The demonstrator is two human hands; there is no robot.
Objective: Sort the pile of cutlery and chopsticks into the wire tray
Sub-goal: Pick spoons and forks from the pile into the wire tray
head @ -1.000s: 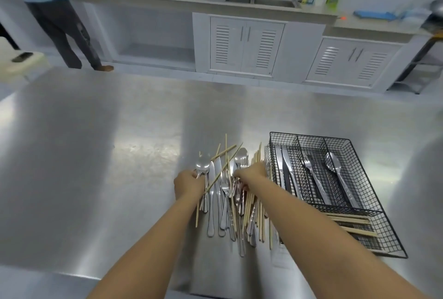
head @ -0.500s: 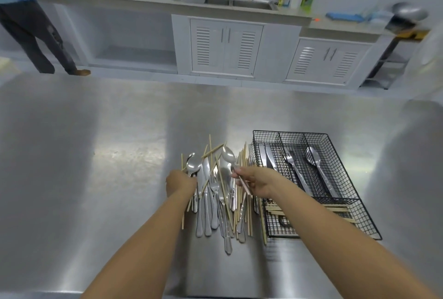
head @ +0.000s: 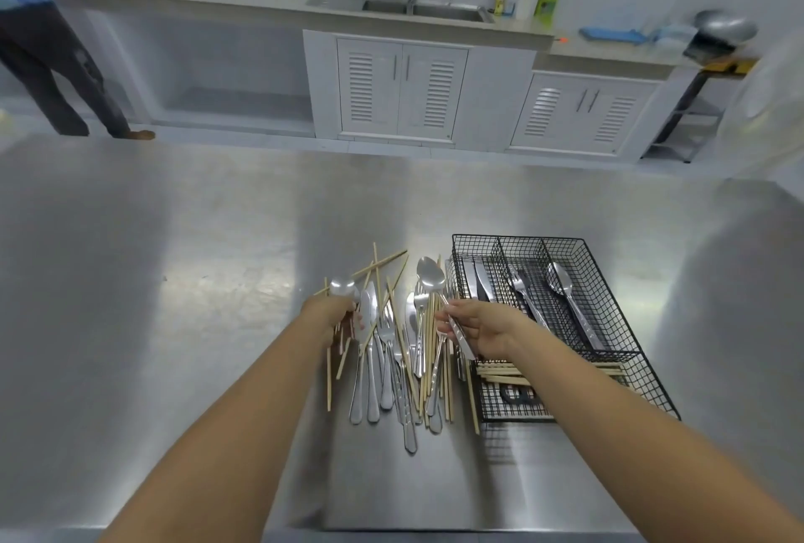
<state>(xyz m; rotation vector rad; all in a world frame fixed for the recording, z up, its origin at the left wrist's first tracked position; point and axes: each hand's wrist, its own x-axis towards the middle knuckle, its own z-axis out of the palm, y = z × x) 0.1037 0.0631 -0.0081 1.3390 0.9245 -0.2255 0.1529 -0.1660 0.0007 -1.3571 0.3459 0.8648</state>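
Note:
A pile of metal cutlery and wooden chopsticks (head: 393, 351) lies on the steel table, just left of the black wire tray (head: 618, 307). The tray holds knives (head: 480, 285) in its left slot, a fork (head: 524, 296) in the middle, a spoon (head: 565, 290) on the right, and chopsticks (head: 552, 370) across the near section. My right hand (head: 487, 329) hovers between pile and tray, pinching the handle of a spoon (head: 430, 274). My left hand (head: 333, 316) sits on the pile's left edge, fingers curled around a few chopsticks (head: 329, 372).
The steel table (head: 174, 303) stretches wide to the left and behind the pile. Across the floor stands a counter with a sink (head: 417, 9) and white cabinets. A person (head: 52, 63) stands at the far left by a kettle.
My right hand has risen off the pile with a spoon's handle in its fingers and shifted right toward the tray. My left hand stays on the pile's left edge.

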